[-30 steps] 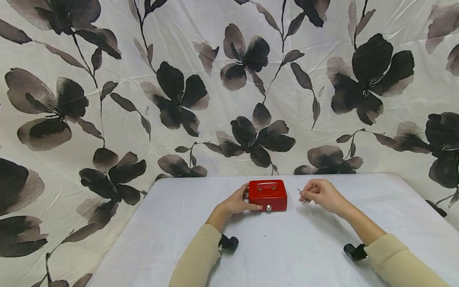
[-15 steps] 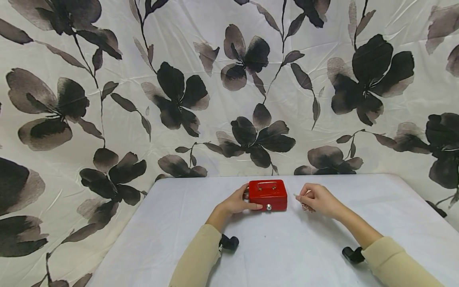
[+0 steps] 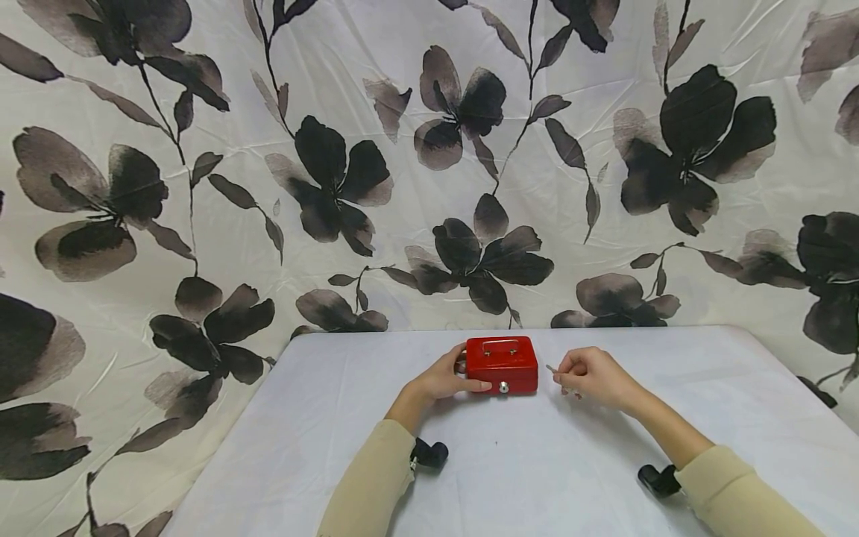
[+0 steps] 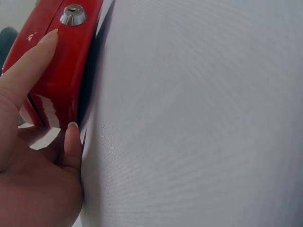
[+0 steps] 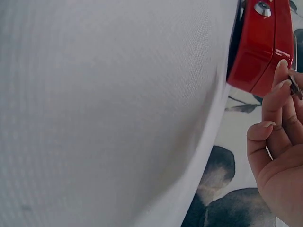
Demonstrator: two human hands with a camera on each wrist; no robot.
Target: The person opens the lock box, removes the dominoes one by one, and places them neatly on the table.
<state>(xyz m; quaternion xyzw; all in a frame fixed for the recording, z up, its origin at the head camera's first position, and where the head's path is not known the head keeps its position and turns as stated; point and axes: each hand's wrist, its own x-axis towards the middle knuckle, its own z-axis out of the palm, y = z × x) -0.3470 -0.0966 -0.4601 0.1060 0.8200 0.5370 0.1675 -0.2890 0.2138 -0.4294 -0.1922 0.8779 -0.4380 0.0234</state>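
Note:
A small red metal cash box [image 3: 499, 363] with a silver top handle and a round front lock [image 3: 504, 387] stands closed on the white table. My left hand [image 3: 439, 379] grips its left end. In the left wrist view the thumb [image 4: 28, 71] presses the front face beside the lock, while the other fingers lie at the end and partly out of sight. My right hand [image 3: 597, 378], a short gap to the right of the box, pinches a small key [image 3: 551, 368] that points left. Little metal pieces hang beneath those fingers, partly hidden by them.
White cloth covers the table [image 3: 523, 477], whose far edge lies just behind the box. Beyond it hangs a floral curtain [image 3: 403, 186]. Black wrist cameras [image 3: 429, 453] are strapped at both sleeves.
My right hand has shifted slightly left and down, bringing the key closer to the box. My left hand and the box stay in place.

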